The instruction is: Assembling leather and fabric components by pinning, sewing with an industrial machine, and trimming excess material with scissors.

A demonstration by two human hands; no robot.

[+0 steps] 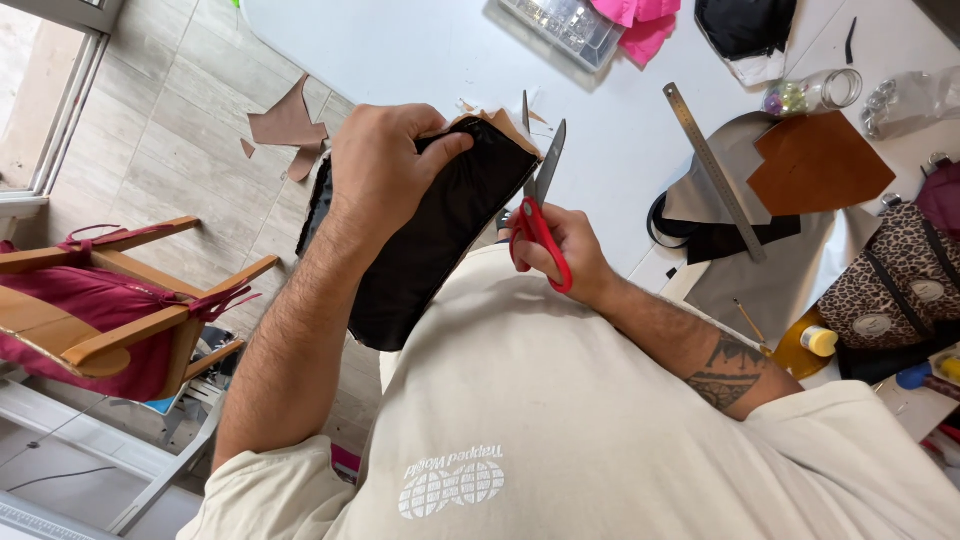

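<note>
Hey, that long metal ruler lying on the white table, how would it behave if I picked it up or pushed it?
The metal ruler looks thin and straight, so it is probably stiff, with slight springiness. It lies flat across grey fabric and black fabric, so a push would likely slide it, perhaps dragging the cloth. Being flat, it should not roll.

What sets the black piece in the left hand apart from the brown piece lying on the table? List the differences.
1. The black piece is dark and long; the brown piece is tan and broad with angled corners.
2. The black piece is gripped by the left hand above the lap; the brown piece lies flat on the white table, untouched.
3. Red-handled scissors in the right hand are at the black piece's edge; none are near the brown piece.

Both look like sheet material.
</note>
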